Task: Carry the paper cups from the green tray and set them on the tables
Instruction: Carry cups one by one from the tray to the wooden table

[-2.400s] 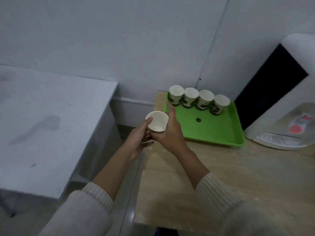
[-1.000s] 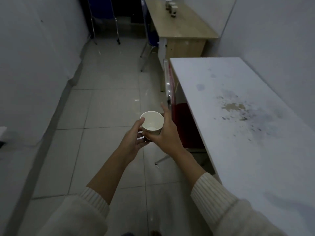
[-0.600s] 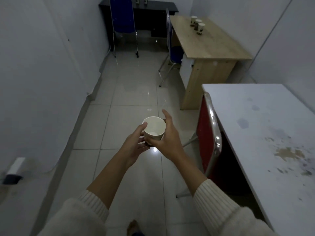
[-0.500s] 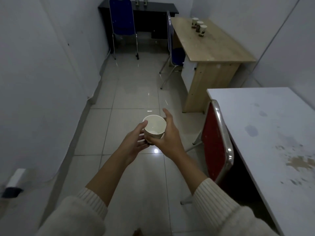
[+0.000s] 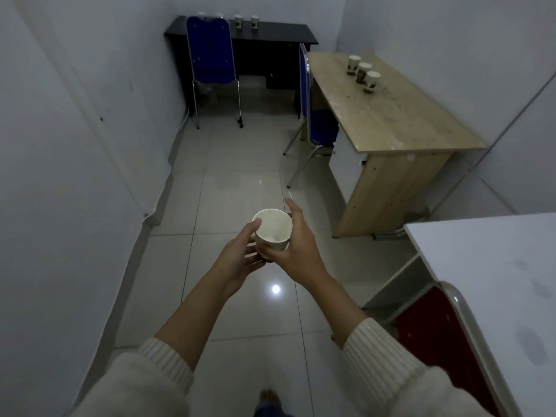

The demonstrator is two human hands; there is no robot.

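An empty white paper cup (image 5: 273, 228) is held upright in front of me above the tiled floor. My left hand (image 5: 240, 260) supports it from the left and below, and my right hand (image 5: 293, 245) wraps its right side. Three printed paper cups (image 5: 364, 73) stand in a row on the wooden table (image 5: 400, 121) ahead on the right. Two more cups (image 5: 246, 22) stand on the black desk (image 5: 276, 30) at the far end of the room. The green tray is out of view.
A white table (image 5: 493, 266) with a red chair (image 5: 442, 335) pushed under it is close on my right. A blue chair (image 5: 313, 115) sits at the wooden table, another blue chair (image 5: 210, 55) at the black desk. Walls flank a narrow tiled aisle (image 5: 228, 182).
I have turned away from the green tray and walked down the aisle with the cup held in both hands. The wooden table and black desk have come nearer; the white table has slid back right.
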